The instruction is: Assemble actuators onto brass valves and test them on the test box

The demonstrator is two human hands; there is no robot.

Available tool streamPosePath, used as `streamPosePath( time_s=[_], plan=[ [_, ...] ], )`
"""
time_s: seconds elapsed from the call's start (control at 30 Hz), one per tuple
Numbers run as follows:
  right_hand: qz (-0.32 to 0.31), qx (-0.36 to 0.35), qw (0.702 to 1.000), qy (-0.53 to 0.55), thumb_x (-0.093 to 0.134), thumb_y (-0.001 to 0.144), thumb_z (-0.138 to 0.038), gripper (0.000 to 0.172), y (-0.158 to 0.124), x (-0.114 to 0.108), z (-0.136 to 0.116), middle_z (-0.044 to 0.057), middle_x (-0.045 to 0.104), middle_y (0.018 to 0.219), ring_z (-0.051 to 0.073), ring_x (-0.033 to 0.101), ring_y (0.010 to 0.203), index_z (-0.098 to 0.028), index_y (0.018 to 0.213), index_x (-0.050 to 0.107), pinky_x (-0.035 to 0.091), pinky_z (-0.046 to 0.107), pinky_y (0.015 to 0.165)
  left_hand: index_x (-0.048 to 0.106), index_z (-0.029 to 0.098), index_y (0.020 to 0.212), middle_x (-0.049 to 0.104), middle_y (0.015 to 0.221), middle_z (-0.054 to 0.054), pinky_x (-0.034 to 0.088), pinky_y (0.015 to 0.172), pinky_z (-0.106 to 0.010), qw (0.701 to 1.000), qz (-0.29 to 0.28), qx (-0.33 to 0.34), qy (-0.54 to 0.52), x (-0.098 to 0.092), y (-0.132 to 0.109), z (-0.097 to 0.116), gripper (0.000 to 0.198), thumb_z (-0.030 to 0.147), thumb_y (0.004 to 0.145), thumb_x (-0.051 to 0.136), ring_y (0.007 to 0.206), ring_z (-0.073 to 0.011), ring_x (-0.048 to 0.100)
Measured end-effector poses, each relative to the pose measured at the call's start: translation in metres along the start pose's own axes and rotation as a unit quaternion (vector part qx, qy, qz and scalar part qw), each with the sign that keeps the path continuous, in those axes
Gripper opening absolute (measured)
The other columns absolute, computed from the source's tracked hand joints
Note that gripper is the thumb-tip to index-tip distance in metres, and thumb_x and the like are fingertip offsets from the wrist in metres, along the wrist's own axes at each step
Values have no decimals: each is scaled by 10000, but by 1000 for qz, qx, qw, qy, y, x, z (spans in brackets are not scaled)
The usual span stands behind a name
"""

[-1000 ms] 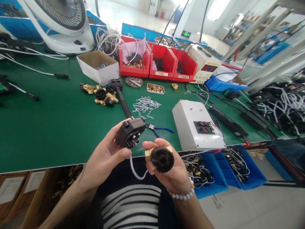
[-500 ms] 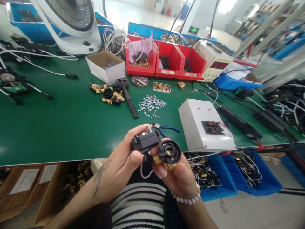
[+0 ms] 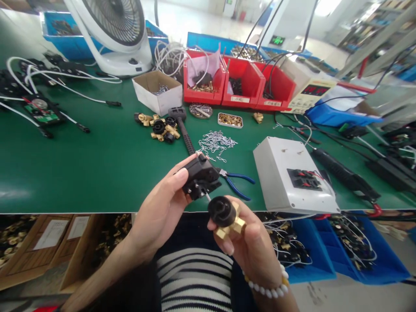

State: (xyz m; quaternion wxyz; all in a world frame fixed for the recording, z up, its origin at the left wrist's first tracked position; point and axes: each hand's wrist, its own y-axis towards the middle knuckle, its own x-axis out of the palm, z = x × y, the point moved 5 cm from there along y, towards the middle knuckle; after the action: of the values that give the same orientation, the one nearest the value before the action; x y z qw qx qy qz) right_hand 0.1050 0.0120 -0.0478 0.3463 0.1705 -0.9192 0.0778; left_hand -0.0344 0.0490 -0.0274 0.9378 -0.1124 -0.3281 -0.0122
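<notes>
My left hand (image 3: 162, 208) is closed around a black plastic switch housing (image 3: 200, 175) with a white wire at its underside, held just over the near edge of the green table (image 3: 97, 169). Right below it, my right hand (image 3: 250, 247) grips a brass fitting with a round black cap (image 3: 224, 216), cap facing up and left. The two parts sit close together, a small gap between them. A white bead bracelet (image 3: 269, 288) is on my right wrist.
Blue-handled pliers (image 3: 237, 180) lie behind my hands, with a heap of wire clips (image 3: 216, 142), a pile of brass fittings (image 3: 160, 128) and a black rod (image 3: 185, 130). A white box (image 3: 292, 173) stands right. Red bins (image 3: 237, 82), a cardboard box (image 3: 157, 91) and a fan (image 3: 113, 34) line the back.
The two parts were pressed together half a second ago; now they are slightly apart. My left hand has tilted the housing and my right hand has lowered and turned the fitting.
</notes>
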Motion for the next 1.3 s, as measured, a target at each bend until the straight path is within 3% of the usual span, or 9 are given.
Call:
streamPosePath(
  time_s=[0.2,0.4,0.67,0.8,1.1,1.3],
  plan=[
    [-24,-6,1000,-3,759,879,-391,390,-1,2,4,72,751,987,75,614,668,-276,1241,675,507,173,632,654,265,1296,659,1341,-47,491,1049,-343,998,-14,51,34,0,-5,0,479,572,931,611,1231,-239,612],
    [-4,7,1000,-9,822,826,-239,417,-4,5,1,31,739,1151,73,653,815,-326,1212,691,529,167,753,691,296,1257,670,1331,-5,493,1040,-269,993,-13,102,61,-2,-9,3,410,544,940,611,1250,-216,603],
    [-49,-40,998,-15,760,889,-205,413,-6,7,-3,-5,688,1315,62,674,879,-363,1255,654,525,190,854,690,284,1254,671,1334,-3,500,1028,-240,993,-3,106,61,-6,-9,0,432,567,942,592,1225,-191,616],
    [-45,-42,998,-16,754,891,-209,394,-7,8,-4,4,684,1323,84,685,870,-360,1241,656,540,252,902,669,294,1286,657,1347,-21,465,1085,-319,994,4,83,65,-6,-10,-1,495,610,910,612,1263,-240,587],
    [-29,-28,999,-30,765,873,-212,385,-7,8,-6,23,701,1284,125,695,820,-369,1211,668,557,357,913,669,264,1280,644,1365,-28,450,1066,-286,994,-5,99,54,-3,-13,1,436,549,974,546,1258,-214,578],
    [-5,-23,999,-31,805,836,-240,394,-8,8,-4,18,710,1270,118,686,798,-376,1186,688,558,314,857,659,261,1295,646,1363,-28,444,1069,-274,994,-5,96,57,-3,-13,1,439,543,990,516,1262,-211,572]
  ],
)
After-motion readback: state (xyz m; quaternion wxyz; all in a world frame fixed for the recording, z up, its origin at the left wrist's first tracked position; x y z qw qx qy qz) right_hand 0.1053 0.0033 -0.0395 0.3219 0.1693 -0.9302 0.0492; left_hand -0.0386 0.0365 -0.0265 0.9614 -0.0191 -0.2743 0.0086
